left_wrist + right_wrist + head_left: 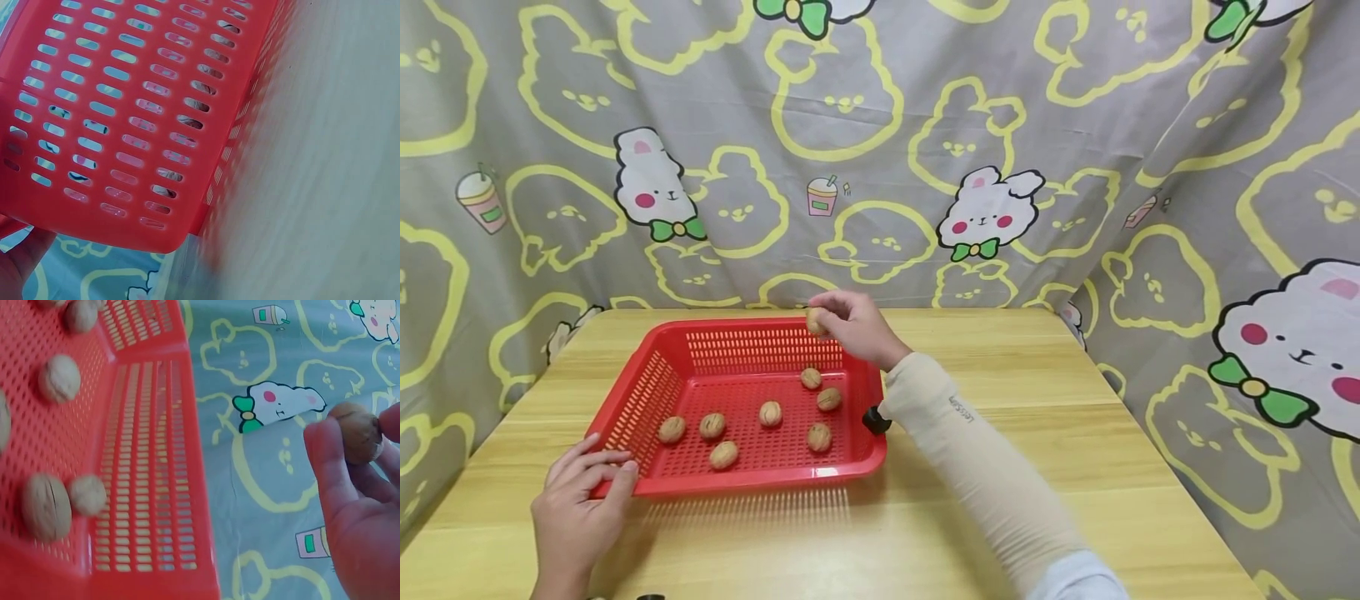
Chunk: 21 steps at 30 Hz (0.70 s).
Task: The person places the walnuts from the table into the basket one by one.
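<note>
A red plastic basket (760, 482) with slotted walls stands on the table, several walnuts (771, 413) lying spread over its floor. Above its far right corner, my right hand (857, 327) pinches one walnut (356, 432) between thumb and fingers, as the right wrist view also shows. At the near left corner my left hand (582, 502) grips the basket's rim, with the fingers over the edge. In the left wrist view the basket wall hides most of that hand; only part of it (28, 256) shows at the lower left.
The wooden table (1000, 392) extends to the right of the basket and in front of it. A patterned grey curtain (880, 167) hangs behind the table and along the sides. A small black object (651, 597) is cut off at the bottom edge.
</note>
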{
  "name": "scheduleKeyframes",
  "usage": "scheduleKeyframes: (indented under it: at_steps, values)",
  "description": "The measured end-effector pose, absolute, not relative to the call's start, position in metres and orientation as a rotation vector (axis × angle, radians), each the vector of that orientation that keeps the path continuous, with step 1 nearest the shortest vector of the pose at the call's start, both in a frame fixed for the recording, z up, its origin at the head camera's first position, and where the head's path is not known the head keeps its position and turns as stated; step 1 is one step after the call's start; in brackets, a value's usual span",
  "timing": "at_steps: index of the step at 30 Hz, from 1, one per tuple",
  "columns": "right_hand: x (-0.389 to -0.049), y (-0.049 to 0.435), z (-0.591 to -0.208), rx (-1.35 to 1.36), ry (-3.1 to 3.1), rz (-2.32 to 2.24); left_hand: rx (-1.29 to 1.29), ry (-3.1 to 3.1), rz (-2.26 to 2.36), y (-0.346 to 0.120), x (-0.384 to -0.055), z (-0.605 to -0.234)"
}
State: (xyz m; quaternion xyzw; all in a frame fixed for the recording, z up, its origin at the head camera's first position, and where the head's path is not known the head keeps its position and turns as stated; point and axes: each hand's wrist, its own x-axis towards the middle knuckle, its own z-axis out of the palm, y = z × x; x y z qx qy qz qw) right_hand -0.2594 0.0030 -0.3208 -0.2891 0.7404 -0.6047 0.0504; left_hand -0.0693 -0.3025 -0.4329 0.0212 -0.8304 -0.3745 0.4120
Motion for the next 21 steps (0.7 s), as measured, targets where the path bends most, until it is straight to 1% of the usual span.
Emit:
scheduleKeyframes:
  at_steps: [7,13,21]
  values:
    - [-0.256,-0.013,-0.323,-0.770,2.067,-1.934,0.028,-2.074,-0.953,-0.304,-0.070,-0.434]
    - [-0.253,-0.023,-0.328,-0.717,1.971,-1.917,0.004,-2.062,-0.945,-0.306,-0.072,-0.436]
    - [-0.255,-0.029,-0.339,-0.587,1.989,-1.896,-0.015,-2.061,-0.935,-0.305,-0.071,-0.434]
